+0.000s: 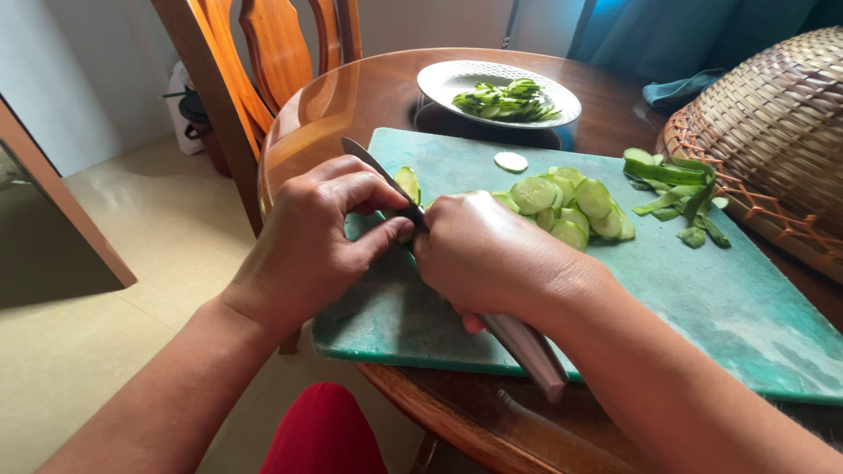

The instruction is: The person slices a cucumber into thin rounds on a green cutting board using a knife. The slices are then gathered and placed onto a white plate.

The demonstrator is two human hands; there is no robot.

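Knife (518, 338) in right grip (492, 259), cucumber (407, 184) beyond.

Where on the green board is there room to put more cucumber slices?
The near right part of the cutting board, below the cucumber slices and the peels, is bare. So is a strip along its far edge around the lone slice. The left end is crowded: the left hand, right hand and knife work there.

On the table (369, 88) lies the cutting board (702, 290); cucumber slices (571, 206) at its middle, peels (676, 189) to their right, the plate (443, 79) behind, the basket (773, 132) at upper right.
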